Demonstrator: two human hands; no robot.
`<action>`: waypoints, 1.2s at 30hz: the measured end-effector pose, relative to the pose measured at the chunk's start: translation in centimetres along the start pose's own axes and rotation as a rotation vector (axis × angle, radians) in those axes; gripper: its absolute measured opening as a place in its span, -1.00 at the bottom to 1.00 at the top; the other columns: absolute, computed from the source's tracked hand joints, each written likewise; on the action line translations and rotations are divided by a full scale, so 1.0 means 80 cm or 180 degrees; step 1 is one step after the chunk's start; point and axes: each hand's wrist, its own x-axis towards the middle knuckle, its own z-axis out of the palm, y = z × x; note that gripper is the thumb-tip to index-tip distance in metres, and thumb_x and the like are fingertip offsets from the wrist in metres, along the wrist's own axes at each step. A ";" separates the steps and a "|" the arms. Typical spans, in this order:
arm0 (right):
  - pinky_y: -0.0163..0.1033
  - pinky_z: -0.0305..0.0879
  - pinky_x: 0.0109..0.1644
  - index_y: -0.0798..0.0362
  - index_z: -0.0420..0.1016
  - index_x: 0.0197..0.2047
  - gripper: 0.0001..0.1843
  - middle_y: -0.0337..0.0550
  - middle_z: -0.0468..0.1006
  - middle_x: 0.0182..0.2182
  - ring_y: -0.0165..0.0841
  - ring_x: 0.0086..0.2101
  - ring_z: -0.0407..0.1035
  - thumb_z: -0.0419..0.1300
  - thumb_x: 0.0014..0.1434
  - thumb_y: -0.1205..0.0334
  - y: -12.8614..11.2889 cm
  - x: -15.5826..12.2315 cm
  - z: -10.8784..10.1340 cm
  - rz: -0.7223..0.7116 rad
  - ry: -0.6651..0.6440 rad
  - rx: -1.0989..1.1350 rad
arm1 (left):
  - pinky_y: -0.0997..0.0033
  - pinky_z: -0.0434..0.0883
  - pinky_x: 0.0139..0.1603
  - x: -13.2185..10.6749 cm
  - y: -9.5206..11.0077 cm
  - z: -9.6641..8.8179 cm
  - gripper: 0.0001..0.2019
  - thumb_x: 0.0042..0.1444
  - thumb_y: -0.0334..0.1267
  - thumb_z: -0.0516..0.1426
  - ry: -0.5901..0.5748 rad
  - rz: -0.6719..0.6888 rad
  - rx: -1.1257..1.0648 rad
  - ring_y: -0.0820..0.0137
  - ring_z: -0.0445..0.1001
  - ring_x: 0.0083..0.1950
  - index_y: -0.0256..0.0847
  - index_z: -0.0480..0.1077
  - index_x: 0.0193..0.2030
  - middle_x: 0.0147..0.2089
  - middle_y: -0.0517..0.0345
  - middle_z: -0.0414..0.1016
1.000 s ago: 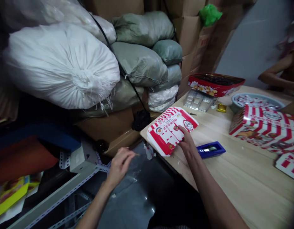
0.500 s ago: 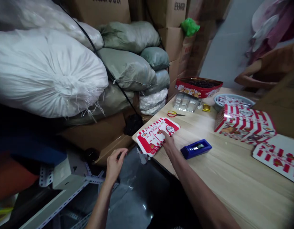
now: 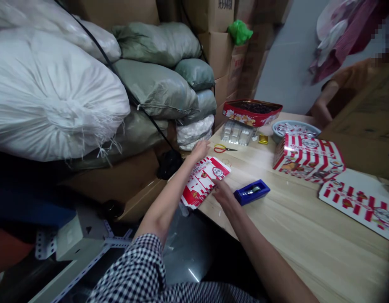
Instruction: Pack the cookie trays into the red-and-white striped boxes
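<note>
1. Right hand (image 3: pixel 223 192): at the cartons' (image 3: pixel 199 184) four o'clock; grip unclear.
2. Cartons: flat, at the bench (image 3: pixel 292 219) edge; a push toward seven o'clock could drop them.
3. Left hand (image 3: pixel 200 150): at their twelve; cannot tell whether grasping.

The pale table (image 3: pixel 295 210) bears flat cartons (image 3: pixel 202 181), scissors (image 3: pixel 224 148), a tape dispenser (image 3: pixel 251 192) and a striped box (image 3: pixel 309 158).

exposure dim overall, light cool; source cannot be told. table (image 3: pixel 301 210) and white sack (image 3: pixel 55 97) are the palest areas. heavy shadow beneath both, detail lost to black at lower left. sharp glare streak on floor (image 3: pixel 186 246); small highlight on box (image 3: pixel 310 158). right hand (image 3: pixel 225 193) slightly soft. wide-angle stretch toward edges; upper right corner pixelated.
</note>
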 end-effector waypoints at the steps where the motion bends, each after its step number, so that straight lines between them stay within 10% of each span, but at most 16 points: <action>1: -0.05 0.47 -0.05 0.00 0.46 -0.06 -0.69 -0.16 0.62 -0.16 -0.25 -0.16 0.50 0.35 0.11 0.31 0.004 -0.010 -0.007 0.0072 0.0076 -0.0014 | 0.21 0.18 0.35 -0.019 -0.011 0.004 -0.59 0.29 -0.26 0.09 -0.0077 -0.0036 0.0057 0.13 0.30 0.36 -0.31 0.38 0.24 0.32 -0.20 0.38; 6: 0.07 0.41 0.02 -0.25 0.38 -0.01 -0.50 -0.27 0.62 -0.01 -0.18 -0.01 0.48 0.40 -0.02 0.18 0.040 -0.057 -0.017 0.0371 0.0052 0.0074 | -0.16 0.07 0.37 -0.143 -0.074 0.021 -0.08 0.19 0.32 -0.01 -0.0321 -0.0826 0.0487 -0.23 -0.06 0.50 -0.32 -0.04 0.49 0.51 -0.31 -0.02; 8: 0.03 0.43 0.00 -0.33 0.33 0.09 -0.43 -0.28 0.59 0.05 -0.19 -0.01 0.49 0.38 0.01 0.08 0.052 -0.063 -0.004 0.0392 -0.0169 0.0165 | -0.07 0.17 0.32 -0.172 -0.093 0.026 -0.09 0.20 0.38 -0.12 -0.0501 -0.1229 0.0699 -0.17 0.10 0.46 -0.25 -0.07 0.50 0.48 -0.30 0.06; 12: 0.03 0.42 0.04 -0.44 0.20 0.22 -0.31 -0.31 0.54 0.13 -0.22 0.02 0.49 0.33 0.05 0.05 0.061 -0.046 0.031 0.0385 -0.0517 0.0215 | 0.10 0.31 0.19 -0.165 -0.113 0.024 -0.13 0.18 0.38 -0.11 -0.0671 -0.1324 0.0866 -0.06 0.36 0.30 -0.18 0.03 0.46 0.38 -0.27 0.26; 17: 0.31 0.10 0.27 -0.43 0.24 0.25 -0.20 -0.26 0.28 0.35 -0.16 0.30 0.20 0.40 -0.04 0.11 0.034 -0.016 0.036 0.0295 -0.0505 -0.0037 | -0.09 0.14 0.33 -0.122 -0.106 0.009 -0.18 0.25 0.28 -0.13 -0.0519 -0.1226 0.1120 -0.13 0.09 0.46 -0.25 -0.02 0.48 0.45 -0.31 0.13; 20: 0.24 -0.07 0.37 -0.32 0.40 0.19 -0.26 -0.18 0.24 0.37 -0.16 0.38 0.04 0.46 -0.08 0.10 0.009 -0.033 0.002 0.0160 -0.0418 -0.0179 | -0.14 -0.03 0.41 -0.118 -0.081 0.019 -0.21 0.29 0.22 -0.13 -0.0403 -0.0791 0.1336 -0.10 -0.13 0.53 -0.29 -0.04 0.48 0.52 -0.28 -0.02; 29: 0.05 0.08 0.37 -0.14 0.58 0.10 -0.42 -0.01 0.62 0.06 -0.10 0.19 0.39 0.46 -0.01 -0.03 -0.003 -0.181 -0.150 0.0225 -0.0458 -0.0703 | 0.03 0.41 -0.01 -0.141 -0.020 0.072 -0.65 0.33 -0.30 -0.07 -0.0535 -0.0237 0.1507 -0.04 0.57 -0.01 -0.43 0.45 0.05 -0.06 -0.38 0.57; 36: 0.10 0.02 0.42 -0.10 0.57 0.11 -0.40 0.05 0.62 0.05 -0.04 0.22 0.35 0.43 0.01 -0.11 -0.022 -0.243 -0.226 -0.0117 -0.0062 -0.1009 | 0.19 0.41 -0.08 -0.145 0.004 0.005 -0.67 0.35 -0.35 -0.09 0.0359 -0.0413 0.1460 0.06 0.58 -0.05 -0.35 0.45 0.05 -0.11 -0.28 0.60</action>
